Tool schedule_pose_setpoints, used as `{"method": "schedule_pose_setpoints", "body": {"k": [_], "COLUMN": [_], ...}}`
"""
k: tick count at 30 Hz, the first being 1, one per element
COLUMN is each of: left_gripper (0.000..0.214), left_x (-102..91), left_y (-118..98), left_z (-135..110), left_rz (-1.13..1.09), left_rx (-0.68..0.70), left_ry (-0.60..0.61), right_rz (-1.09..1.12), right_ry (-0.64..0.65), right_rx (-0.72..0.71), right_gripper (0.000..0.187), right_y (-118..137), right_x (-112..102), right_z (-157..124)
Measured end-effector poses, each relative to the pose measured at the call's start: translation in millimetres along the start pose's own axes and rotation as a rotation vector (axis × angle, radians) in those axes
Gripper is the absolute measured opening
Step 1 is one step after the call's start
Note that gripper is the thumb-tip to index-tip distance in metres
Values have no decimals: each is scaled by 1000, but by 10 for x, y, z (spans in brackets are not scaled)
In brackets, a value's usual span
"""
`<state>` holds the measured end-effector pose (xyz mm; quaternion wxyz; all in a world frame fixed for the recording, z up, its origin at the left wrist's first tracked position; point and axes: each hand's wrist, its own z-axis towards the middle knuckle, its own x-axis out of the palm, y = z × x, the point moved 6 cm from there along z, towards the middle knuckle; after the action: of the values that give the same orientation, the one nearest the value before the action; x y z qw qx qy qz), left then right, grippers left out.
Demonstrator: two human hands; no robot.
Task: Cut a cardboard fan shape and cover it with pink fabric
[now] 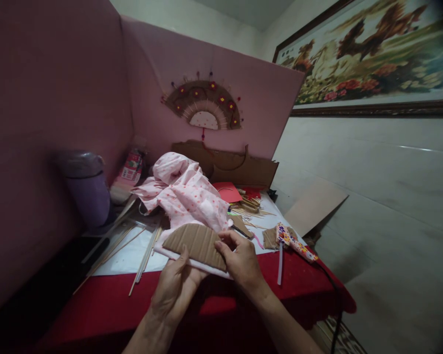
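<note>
A half-round piece of corrugated cardboard (196,243) lies on the edge of a pink dotted cloth (186,196) near the front of the table. My left hand (176,286) grips the lower edge of the cardboard and cloth, thumb on top. My right hand (239,259) pinches the right end of the cardboard, fingers curled over it.
A flower-patterned glue gun (293,242) lies to the right with its black cord (334,295) running off the red tablecloth (110,300). Wooden sticks (133,246) lie at left beside a purple bin (86,189). Cardboard pieces (239,169) and red paper (227,191) sit behind. A fan decoration (205,104) hangs on the pink wall.
</note>
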<state>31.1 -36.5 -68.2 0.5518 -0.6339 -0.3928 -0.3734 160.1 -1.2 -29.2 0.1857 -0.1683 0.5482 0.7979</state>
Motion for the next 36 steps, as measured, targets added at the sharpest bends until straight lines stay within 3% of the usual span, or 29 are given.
{"method": "schedule_pose_setpoints", "body": {"k": [15,18,21,24,27,31,36], "left_gripper": [50,48,44,36,23,14,19], "left_x": [-48,-59,-83,-126,-144,-139,-138], "left_y": [20,10,9,14,26,12,16], "left_z": [6,12,27,45,51,38,39], "left_rz": [80,72,54,52,64,81,35], "left_rx": [7,4,5,7,-4,17,4], "left_ry": [-89,-113,-131,-165,-180,-203,-201], "right_rz": [-97,-145,-176,-245,-356,-432,-446], "right_ry": [-40,-93,-167,-43,93,101,108], "right_rx": [-26,-133,-371,-573,-620,-633,-657], "right_gripper": [13,15,19,20,14,9,12], "right_y": [47,92,257,442,512,493,477], "right_x": [-21,-59,-116,-41,81,167,172], "right_z": [-66,-108,-243,-402,-478,-468,-462]}}
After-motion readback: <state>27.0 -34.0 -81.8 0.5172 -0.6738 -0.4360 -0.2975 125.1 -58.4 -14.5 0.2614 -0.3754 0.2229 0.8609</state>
